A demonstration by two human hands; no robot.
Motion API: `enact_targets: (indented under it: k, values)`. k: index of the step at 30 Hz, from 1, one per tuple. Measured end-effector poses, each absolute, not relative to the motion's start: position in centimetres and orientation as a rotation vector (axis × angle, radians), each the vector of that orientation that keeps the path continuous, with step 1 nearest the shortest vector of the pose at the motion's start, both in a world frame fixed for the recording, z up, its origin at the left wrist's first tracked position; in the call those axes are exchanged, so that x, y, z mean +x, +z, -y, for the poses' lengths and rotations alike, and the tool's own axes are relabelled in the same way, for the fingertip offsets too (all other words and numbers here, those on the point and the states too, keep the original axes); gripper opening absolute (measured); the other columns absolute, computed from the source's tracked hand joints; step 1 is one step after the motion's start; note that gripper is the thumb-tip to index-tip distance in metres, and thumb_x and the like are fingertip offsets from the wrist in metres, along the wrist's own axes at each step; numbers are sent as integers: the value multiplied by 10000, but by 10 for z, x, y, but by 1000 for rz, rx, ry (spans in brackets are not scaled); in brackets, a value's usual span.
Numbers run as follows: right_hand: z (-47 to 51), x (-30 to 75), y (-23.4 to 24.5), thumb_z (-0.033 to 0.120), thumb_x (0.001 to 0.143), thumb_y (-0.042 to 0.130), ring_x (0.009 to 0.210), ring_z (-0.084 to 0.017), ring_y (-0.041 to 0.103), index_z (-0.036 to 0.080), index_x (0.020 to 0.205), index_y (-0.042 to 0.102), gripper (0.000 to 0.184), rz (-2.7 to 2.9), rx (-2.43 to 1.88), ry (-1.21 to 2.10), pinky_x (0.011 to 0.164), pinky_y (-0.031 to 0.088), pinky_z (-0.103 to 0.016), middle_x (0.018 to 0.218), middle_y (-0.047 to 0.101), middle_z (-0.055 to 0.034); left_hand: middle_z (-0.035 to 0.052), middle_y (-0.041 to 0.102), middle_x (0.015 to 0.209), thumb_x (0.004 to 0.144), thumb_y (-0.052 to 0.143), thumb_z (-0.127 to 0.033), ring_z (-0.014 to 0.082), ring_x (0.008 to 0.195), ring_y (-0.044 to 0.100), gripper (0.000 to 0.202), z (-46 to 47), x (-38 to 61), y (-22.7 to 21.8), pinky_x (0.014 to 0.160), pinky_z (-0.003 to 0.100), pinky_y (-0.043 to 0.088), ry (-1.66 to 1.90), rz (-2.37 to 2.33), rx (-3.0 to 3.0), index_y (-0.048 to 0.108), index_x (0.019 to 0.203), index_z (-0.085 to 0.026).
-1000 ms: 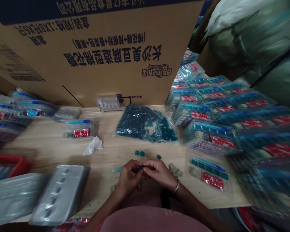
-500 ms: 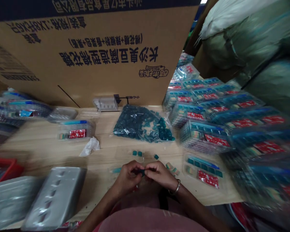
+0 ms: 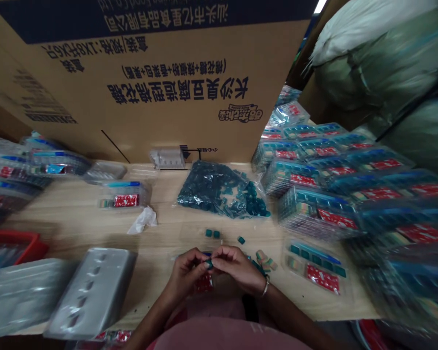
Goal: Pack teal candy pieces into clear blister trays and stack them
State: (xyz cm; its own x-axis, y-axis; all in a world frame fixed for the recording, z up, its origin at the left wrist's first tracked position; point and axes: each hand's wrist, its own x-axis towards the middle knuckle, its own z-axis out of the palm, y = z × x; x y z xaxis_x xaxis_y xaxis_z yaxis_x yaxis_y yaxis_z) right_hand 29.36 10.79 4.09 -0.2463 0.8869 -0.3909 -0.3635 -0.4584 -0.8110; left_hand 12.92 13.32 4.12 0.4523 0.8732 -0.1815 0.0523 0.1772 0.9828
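My left hand (image 3: 187, 273) pinches a small teal cube (image 3: 209, 263) between thumb and forefinger. The fingertips of my right hand (image 3: 238, 268) close on the same piece from the other side. Below them a red patterned packet (image 3: 204, 283) shows in part; my hands hide much of what lies there. Two teal cubes (image 3: 212, 234) sit just beyond, with a single teal cube (image 3: 241, 239) apart to their right. Beside my right hand are striped pale blocks (image 3: 266, 261) and more teal pieces. A clear bag of teal cubes (image 3: 219, 189) lies farther back.
A large cardboard box (image 3: 175, 131) stands across the back. Stacked filled clear trays (image 3: 314, 214) crowd the right, with one filled tray (image 3: 316, 267) in front. At left are empty clear trays (image 3: 91, 291), a red bin (image 3: 36, 245), crumpled tissue (image 3: 143, 219) and another filled tray (image 3: 124, 195).
My hands have shifted a little left over the table, still together at the fingertips. The red packet beneath and teal pieces by my right hand show more. The whole view has swung slightly left.
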Motion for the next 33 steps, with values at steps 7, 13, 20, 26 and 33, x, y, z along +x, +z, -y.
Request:
enact_targets:
  k: [7, 13, 20, 26, 33]
  values:
    - [-101, 296, 38, 446, 585, 779, 630, -112, 593, 171, 745, 582, 374, 660, -1045, 1863, 646, 464, -258, 701, 606, 28, 21, 633, 645, 802, 584, -392, 117, 597, 555, 267, -136, 128, 48, 589, 216, 412, 732, -918, 1640, 658, 719, -150]
    - [-134, 305, 39, 247, 762, 613, 656, -116, 548, 171, 739, 578, 87, 1465, -1306, 1257, 637, 426, -242, 706, 576, 11, 84, 654, 925, 771, 605, -270, 204, 897, 582, 200, -170, 112, 45, 797, 322, 445, 738, -976, 1966, 668, 938, -181]
    - [-193, 285, 30, 115, 819, 540, 818, -163, 546, 165, 781, 595, 84, 2345, -1385, 523, 751, 427, -269, 819, 593, -49, 52, 651, 775, 733, 522, -141, 182, 766, 573, 154, -205, 101, 18, 776, 338, 429, 488, -1175, 2292, 670, 739, -182]
    - [-178, 307, 33, 145, 812, 584, 901, -178, 537, 179, 848, 605, 54, 2219, -1350, 466, 825, 413, -300, 908, 610, -56, 48, 651, 764, 728, 541, -154, 184, 772, 580, 130, -205, 100, 17, 766, 325, 426, 462, -1173, 2282, 665, 730, -191]
    - [-110, 363, 58, 84, 799, 535, 743, -148, 547, 197, 732, 603, 147, 2100, -1629, 694, 688, 392, -255, 727, 593, -6, 72, 665, 912, 815, 508, -188, 234, 866, 561, 199, -195, 116, 28, 778, 370, 384, 404, -1333, 2471, 665, 936, -211]
